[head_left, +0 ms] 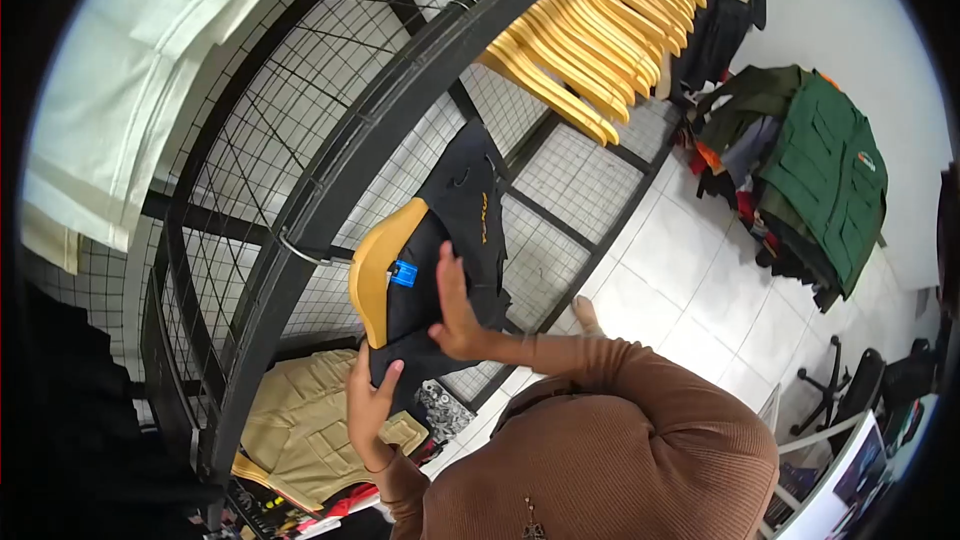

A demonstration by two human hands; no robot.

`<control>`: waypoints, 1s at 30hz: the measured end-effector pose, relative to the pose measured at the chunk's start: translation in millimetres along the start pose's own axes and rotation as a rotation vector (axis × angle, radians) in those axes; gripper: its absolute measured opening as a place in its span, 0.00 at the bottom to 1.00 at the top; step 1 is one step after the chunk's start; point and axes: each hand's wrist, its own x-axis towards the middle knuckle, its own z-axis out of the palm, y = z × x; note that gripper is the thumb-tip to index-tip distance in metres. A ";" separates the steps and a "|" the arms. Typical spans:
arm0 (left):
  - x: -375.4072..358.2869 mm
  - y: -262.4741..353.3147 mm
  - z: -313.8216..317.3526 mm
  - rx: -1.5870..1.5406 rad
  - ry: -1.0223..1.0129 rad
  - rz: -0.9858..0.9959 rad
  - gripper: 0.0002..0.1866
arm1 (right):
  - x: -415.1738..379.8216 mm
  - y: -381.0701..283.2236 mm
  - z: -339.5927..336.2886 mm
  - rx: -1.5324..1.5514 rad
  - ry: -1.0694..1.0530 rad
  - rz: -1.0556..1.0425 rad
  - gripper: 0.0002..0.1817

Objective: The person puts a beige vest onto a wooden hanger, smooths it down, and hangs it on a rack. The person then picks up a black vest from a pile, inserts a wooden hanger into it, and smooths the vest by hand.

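Note:
A dark garment (462,202) with small orange lettering and a blue label (403,274) hangs on a wooden hanger (373,265), whose hook is over the black rack rail (330,180). My left hand (372,395) is at the lower end of the hanger, fingers behind the dark cloth and thumb apart in front of it. My right hand (457,312) lies against the front of the garment, its fingers stretched out and holding nothing.
Several empty wooden hangers (590,25) hang further along the rail. A beige vest (320,420) hangs at lower left, white cloth (130,70) at upper left. A green vest (825,175) and other clothes are at right, beside an office chair (835,385).

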 end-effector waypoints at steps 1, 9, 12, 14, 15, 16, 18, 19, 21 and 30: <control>-4.0 -2.2 3.5 -0.039 -0.015 -0.025 0.27 | -14.5 -0.8 11.6 0.016 -0.056 0.007 0.41; -15.3 -11.1 10.8 -0.295 0.033 -0.036 0.29 | -87.8 49.9 14.5 -0.358 -0.470 0.253 0.41; -17.7 -12.5 12.0 -0.390 -0.007 -0.017 0.30 | -65.0 -7.1 11.3 -0.195 -0.148 0.205 0.41; -18.5 -11.1 13.5 -0.491 -0.066 -0.029 0.32 | -64.3 -24.6 22.1 -0.113 0.018 0.169 0.41; -19.9 -10.7 15.0 -0.488 -0.072 -0.026 0.32 | -74.8 -36.2 33.3 -0.021 0.010 0.075 0.41; -21.3 -10.1 18.1 -0.534 -0.092 -0.044 0.33 | -84.4 -44.9 41.1 0.069 0.002 -0.022 0.40; -22.8 -9.2 24.0 -0.625 -0.130 -0.078 0.34 | -109.3 -35.6 51.7 0.043 -0.095 0.076 0.40; -22.5 -9.7 25.1 -0.619 -0.133 -0.073 0.34 | -125.6 -20.7 58.1 0.023 -0.198 0.178 0.40; -20.9 -11.5 25.9 -0.648 -0.134 -0.054 0.35 | -156.4 18.1 57.5 -0.043 -0.437 0.409 0.39; -19.8 -11.4 16.5 -0.654 -0.132 -0.048 0.36 | -103.7 -32.7 19.5 -0.053 0.062 0.320 0.40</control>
